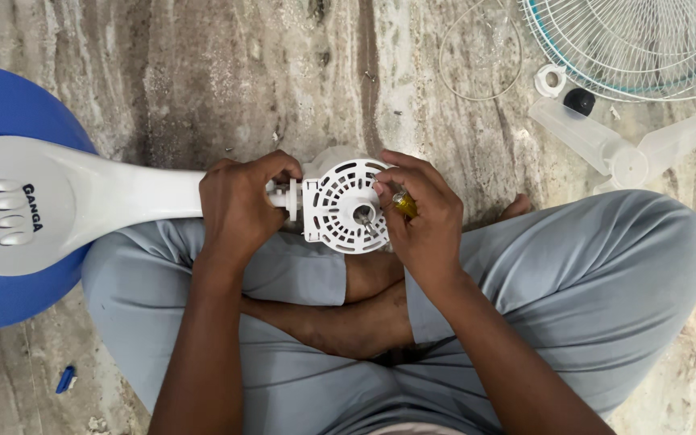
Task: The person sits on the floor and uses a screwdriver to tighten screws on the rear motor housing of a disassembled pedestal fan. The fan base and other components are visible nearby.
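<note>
Left hand (239, 211) clamped round white fan neck (163, 193), right hand (420, 217) gripping yellow-handled screwdriver (403, 205) at motor housing (340, 206) edge, bare marble floor (243, 72) beyond.

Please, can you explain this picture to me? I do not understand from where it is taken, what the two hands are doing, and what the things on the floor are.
The one picture comes from a camera worn on a person's head, looking down. The person sits cross-legged on a stone floor in grey trousers.

Across the lap lies a table fan taken apart. Its white stand with push buttons and a blue base are at the left of the picture. The left hand grips the fan's neck. The right hand touches the round white motor housing, which has a metal shaft in the middle, and holds a tool with a yellow handle.

At the top right of the picture lie the wire guard, the clear blades, a wire ring and a black cap. A small blue piece lies at the lower left.
</note>
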